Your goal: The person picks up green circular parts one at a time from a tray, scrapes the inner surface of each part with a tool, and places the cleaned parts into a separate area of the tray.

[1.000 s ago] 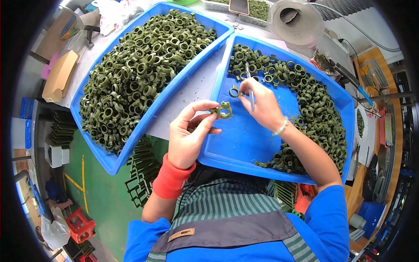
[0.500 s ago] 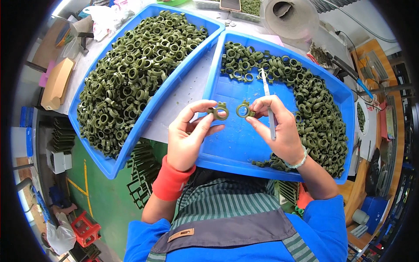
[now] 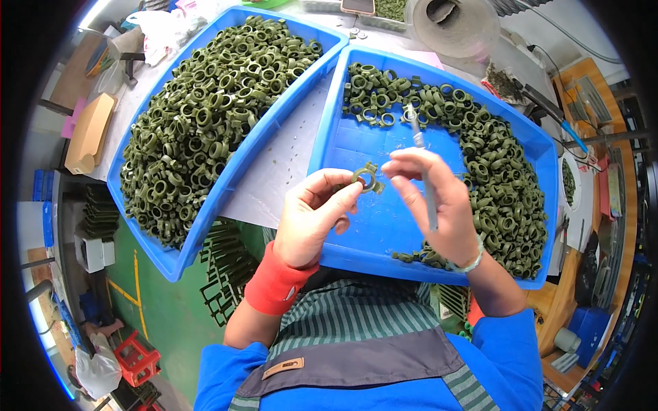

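Between thumb and fingers of my left hand point(image 3: 315, 219) is an olive-green plastic ring clip point(image 3: 371, 179), held above the right blue tray point(image 3: 356, 240); whether a second clip sits with it, I cannot tell. Just right of it, my right hand point(image 3: 442, 205) grips a slim grey blade-like tool point(image 3: 419, 137), its tip raised, with thumb and forefinger apart and no clip visible between them. Many similar clips point(image 3: 507, 219) line that tray's back and right side. The left blue tray point(image 3: 175, 264) is heaped with more of them.
On the grey table point(image 3: 267, 192) behind lie a phone point(image 3: 358, 5), a white bag point(image 3: 154, 34), a large cylinder point(image 3: 456, 31) and a blue-handled tool point(image 3: 573, 133). An open cardboard box point(image 3: 89, 133) is at left. A seated person point(image 3: 96, 363) and red stool point(image 3: 137, 359) show lower left.
My right hand held a ring clip beside the left one half a second ago; that clip no longer shows in its fingertips, which have spread. My left hand has shifted right.
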`<state>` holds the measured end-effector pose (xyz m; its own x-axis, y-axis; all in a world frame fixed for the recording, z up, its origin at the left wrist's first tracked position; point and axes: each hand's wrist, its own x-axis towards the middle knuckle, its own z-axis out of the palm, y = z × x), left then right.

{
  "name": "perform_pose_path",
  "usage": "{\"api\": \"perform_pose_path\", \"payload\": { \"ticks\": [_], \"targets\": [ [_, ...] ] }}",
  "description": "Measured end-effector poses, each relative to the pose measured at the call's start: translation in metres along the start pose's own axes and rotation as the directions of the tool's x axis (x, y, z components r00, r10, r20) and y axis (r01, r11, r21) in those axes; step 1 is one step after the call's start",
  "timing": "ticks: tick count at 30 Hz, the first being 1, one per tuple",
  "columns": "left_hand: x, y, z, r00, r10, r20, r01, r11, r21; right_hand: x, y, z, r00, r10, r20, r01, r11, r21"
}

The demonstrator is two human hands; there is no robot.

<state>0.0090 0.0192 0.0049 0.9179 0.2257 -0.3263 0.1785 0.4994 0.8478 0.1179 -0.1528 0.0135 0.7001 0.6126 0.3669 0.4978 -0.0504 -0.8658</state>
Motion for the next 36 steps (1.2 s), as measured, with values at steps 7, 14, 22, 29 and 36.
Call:
{"api": "perform_pose_path", "payload": {
  "ticks": [7,14,22,29,36],
  "targets": [
    [0.000,0.004,-0.001,0.991,-0.021,0.136,-0.006,0.981,0.192,0.001,-0.004,-0.013,0.956,0.171,0.238,-0.217,0.959,0.184],
    [0.001,-0.006,0.008,0.995,0.073,0.074,-0.077,0.995,0.057,-0.006,-0.007,-0.001,0.943,0.294,0.156,-0.333,0.850,0.409],
    [0.000,-0.001,-0.003,0.982,0.185,0.049,-0.191,0.959,0.209,0.010,0.001,-0.031,0.984,0.175,0.022,-0.169,0.905,0.389],
    [-0.002,0.009,-0.008,0.989,-0.086,0.121,0.074,0.992,0.104,0.008,0.004,-0.034,0.990,0.104,0.096,-0.134,0.905,0.403],
    [0.001,-0.005,0.001,0.948,0.259,0.183,-0.301,0.916,0.264,-0.006,-0.005,-0.004,0.956,0.251,0.150,-0.281,0.931,0.234]
  ]
}}
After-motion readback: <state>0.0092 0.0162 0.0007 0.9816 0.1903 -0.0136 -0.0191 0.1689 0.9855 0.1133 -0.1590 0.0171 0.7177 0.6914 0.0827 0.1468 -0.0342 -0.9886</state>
